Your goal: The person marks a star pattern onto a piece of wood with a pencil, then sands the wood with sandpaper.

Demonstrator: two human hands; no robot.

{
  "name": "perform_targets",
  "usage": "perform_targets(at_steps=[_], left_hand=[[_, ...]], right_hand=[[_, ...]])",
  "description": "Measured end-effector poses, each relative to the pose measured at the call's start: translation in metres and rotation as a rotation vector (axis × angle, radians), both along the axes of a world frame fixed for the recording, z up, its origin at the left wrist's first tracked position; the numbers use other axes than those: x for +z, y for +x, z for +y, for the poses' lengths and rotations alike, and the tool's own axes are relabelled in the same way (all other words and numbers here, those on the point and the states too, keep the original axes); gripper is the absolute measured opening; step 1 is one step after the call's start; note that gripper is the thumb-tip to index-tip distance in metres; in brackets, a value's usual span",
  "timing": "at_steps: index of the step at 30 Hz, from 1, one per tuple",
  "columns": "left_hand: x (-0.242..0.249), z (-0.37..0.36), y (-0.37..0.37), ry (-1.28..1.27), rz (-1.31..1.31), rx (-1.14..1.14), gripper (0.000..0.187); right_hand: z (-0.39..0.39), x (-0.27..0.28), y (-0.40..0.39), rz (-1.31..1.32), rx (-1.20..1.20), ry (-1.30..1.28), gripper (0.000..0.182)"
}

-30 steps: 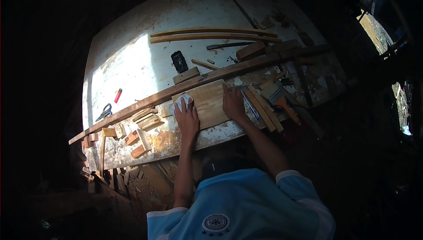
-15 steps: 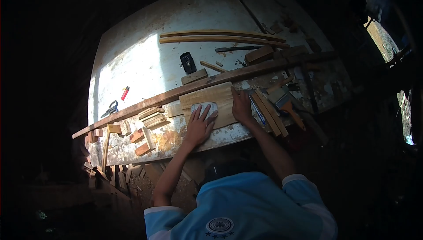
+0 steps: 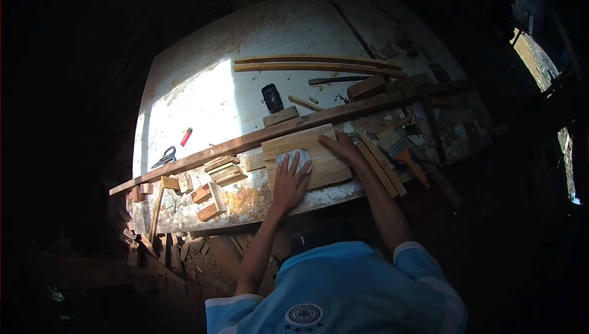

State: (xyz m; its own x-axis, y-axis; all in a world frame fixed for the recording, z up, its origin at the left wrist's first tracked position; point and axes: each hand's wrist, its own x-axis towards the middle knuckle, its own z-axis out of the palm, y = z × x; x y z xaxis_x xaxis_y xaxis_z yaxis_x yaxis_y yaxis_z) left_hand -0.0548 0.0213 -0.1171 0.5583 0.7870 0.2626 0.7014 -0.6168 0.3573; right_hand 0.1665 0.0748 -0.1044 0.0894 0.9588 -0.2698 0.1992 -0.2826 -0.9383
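My left hand [image 3: 288, 190] lies with fingers spread over a pale whitish pad [image 3: 304, 155] that looks like folded sandpaper, pressing it onto the upper face of a flat wooden board [image 3: 331, 171]. The palm and fingers cover part of the pad. At the board's right side, my right hand [image 3: 345, 151] grips the edge, its thumb or forefinger reaching over the top surface. Some of its fingers are hidden. The board lies flat near the front of the workbench [image 3: 202, 113], against a long dark wooden bar [image 3: 245, 142].
Right of the board lie wooden strips [image 3: 383, 168] and an orange-handled brush [image 3: 412, 165]. Small wood blocks [image 3: 211, 202] sit to the left. Beyond the bar are scissors [image 3: 165, 157], a red lighter [image 3: 186, 136], a black object [image 3: 271, 98] and two long strips [image 3: 313, 64].
The whole view has shifted slightly. My right hand has slid from the board's far right corner nearer to me, covering the blue pen beside it. My left hand stays on the pad.
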Motion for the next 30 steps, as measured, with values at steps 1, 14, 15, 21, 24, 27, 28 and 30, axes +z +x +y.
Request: perform_targets(at_steps=[1, 14, 15, 21, 24, 27, 28, 30], left_hand=[[0.001, 0.000, -0.003, -0.007, -0.039, -0.015, 0.046], [-0.011, 0.045, 0.012, -0.605, -0.729, 0.156, 0.046], [-0.009, 0.048, 0.027, -0.597, -0.781, 0.193, 0.044], [0.061, 0.012, 0.044, -0.860, -0.799, 0.042, 0.053], [0.055, -0.001, 0.043, -0.624, -0.928, -0.048, 0.056], [0.036, 0.025, 0.040, -1.040, -0.860, 0.134, 0.058], [0.027, 0.038, 0.039, -1.092, -0.842, 0.138, 0.057], [0.021, 0.055, 0.041, -1.198, -0.818, 0.133, 0.057]], right_hand=[[0.000, -0.012, 0.010, 0.025, 0.059, 0.019, 0.054], [-0.059, 0.151, -0.010, -0.323, 0.046, 0.281, 0.051], [-0.058, 0.155, -0.010, -0.240, 0.082, 0.276, 0.044], [-0.032, 0.116, -0.031, 0.212, -0.026, 0.529, 0.023], [-0.033, 0.112, -0.031, 0.435, 0.011, 0.489, 0.027], [-0.028, 0.085, -0.025, 0.433, 0.012, 0.528, 0.031], [-0.028, 0.078, -0.023, 0.466, 0.007, 0.529, 0.032], [-0.031, 0.073, -0.023, 0.479, -0.009, 0.537, 0.032]])
